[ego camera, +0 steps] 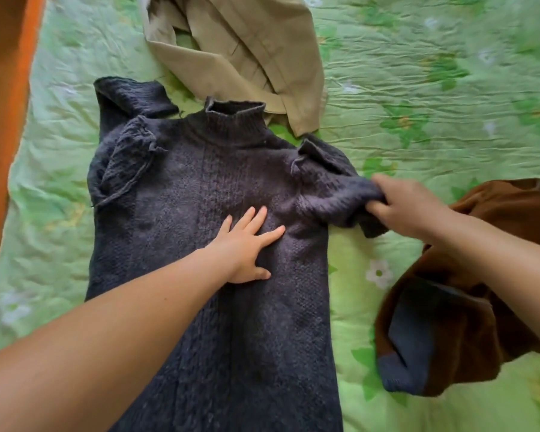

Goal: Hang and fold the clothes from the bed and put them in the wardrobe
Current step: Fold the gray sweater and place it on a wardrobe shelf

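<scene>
Barely begun: dark grey-blue knitted turtleneck sweater [231,322] flat on green floral bed [434,104], left hand [247,247] pressing chest with straight fingers [256,218], right hand [409,204] gripping one sleeve [334,194] for first fold; beige cotton garment [247,51], brown fleece garment [449,322] lying unfolded, wardrobe unseen.

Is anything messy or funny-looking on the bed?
Nothing looks torn or spilled. The dark sweater lies mostly flat, but its sleeve on the picture's left is bunched up by the shoulder. The beige garment above its collar and the brown garment beside it lie crumpled on the green bedspread, not yet folded.
</scene>
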